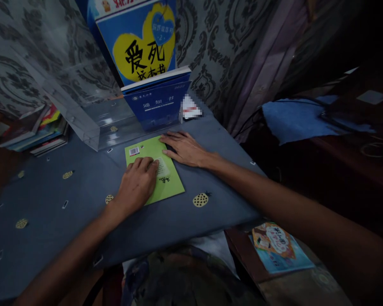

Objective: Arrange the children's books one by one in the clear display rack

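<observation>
A thin green booklet (170,180) lies flat on the blue-grey tablecloth (67,204) with its barcode corner toward the back. My left hand (135,185) rests on its lower left part, fingers curled and pressed down on the cover. My right hand (183,148) lies flat and open at the booklet's top right edge, fingers stretched toward the left. Just behind the booklet stand blue books (156,104), the tall one with a yellow heart on its cover (137,42).
A clear acrylic stand (83,114) sits behind the booklet at the left. A stack of books (41,131) lies at the far left. A colourful children's book (279,246) lies lower right below the table edge. A blue cloth (293,119) covers dark furniture at the right.
</observation>
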Tool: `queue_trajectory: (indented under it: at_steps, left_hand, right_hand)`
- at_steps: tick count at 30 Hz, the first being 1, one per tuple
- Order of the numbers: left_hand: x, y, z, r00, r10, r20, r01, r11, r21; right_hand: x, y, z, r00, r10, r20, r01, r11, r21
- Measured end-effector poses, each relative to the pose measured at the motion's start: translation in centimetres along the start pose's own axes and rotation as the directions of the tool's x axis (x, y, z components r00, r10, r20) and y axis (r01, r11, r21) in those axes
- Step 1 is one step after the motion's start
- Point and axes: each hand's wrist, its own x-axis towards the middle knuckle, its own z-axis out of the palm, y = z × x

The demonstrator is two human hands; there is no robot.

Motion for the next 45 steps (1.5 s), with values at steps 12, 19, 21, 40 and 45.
queue_trajectory:
  at_steps: [12, 19, 21, 40, 45]
  left_hand:
    - [6.7, -3.2, 2.8, 0.997, -0.040, -0.072, 0.016, 0.953, -0.304]
    - [6.4, -3.4, 3.1, 0.993, 0.042, -0.115, -0.079, 0.935, -0.345]
    - [6.2, -3.5, 3.0, 0.989, 0.068, -0.130, -0.111, 0.926, -0.361]
    - [3.1, -1.6, 2.5, 0.959, 0.239, -0.150, -0.280, 0.864, -0.418]
    - [1.7, -0.4, 1.4, 0.952, 0.287, -0.102, -0.302, 0.847, -0.438]
  right_hand:
    - [-0.1, 1.0, 0.2, 0.999, -0.016, -0.044, 0.023, 0.987, 0.158]
    - [0.0, 1.7, 0.4, 0.998, -0.050, -0.045, 0.058, 0.977, 0.204]
    - [0.1, 2.0, 0.4, 0.998, -0.056, -0.031, 0.061, 0.975, 0.214]
    - [-0.1, 2.5, -0.6, 0.996, -0.094, -0.004, 0.091, 0.948, 0.305]
    - [0.1, 3.1, -0.6, 0.988, -0.155, -0.015, 0.149, 0.913, 0.381]
